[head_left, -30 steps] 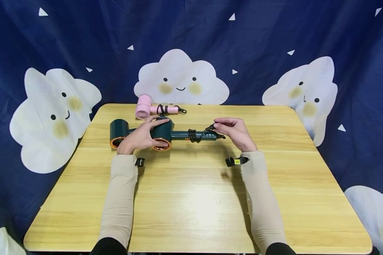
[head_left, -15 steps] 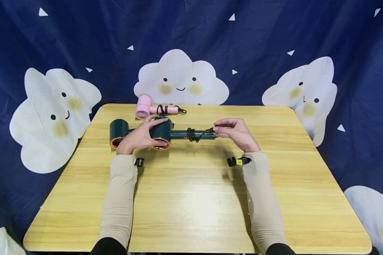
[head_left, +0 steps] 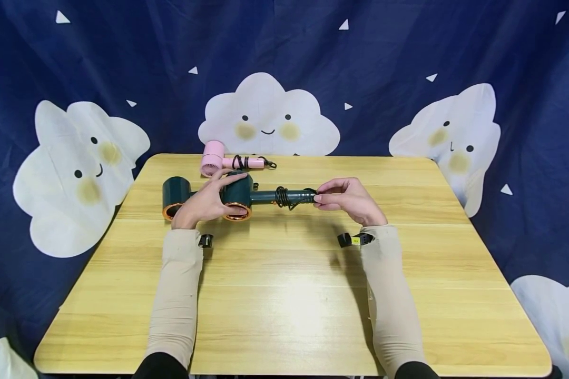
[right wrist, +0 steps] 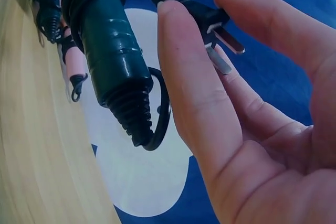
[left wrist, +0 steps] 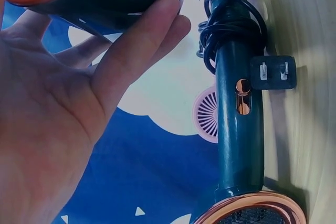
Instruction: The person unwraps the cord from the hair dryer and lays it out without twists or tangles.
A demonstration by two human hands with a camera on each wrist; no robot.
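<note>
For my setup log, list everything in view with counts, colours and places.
Glossy copper-rimmed hair dryer: 1, dark green, left of centre
Matching hair dryer: 1, dark green, farther left
Third hair dryer: 1, pink, far table edge
Thin cords: 3, black, coiled round the three handles
Two-prong plugs: 2, black, one by each green handle
Wooden table: 1, pale brown, centre
Fabric backdrop: 1, navy, behind table
Cloud prints: 3 whole, more cropped, white, backdrop
Triangle prints: at least 9, white, backdrop
Wrist cameras: 2, black, one per wrist
Sleeves: 2, beige, forearms
Left hand: 1, bare, gripping the first dryer
Right hand: 1, bare, pinching a plug
</note>
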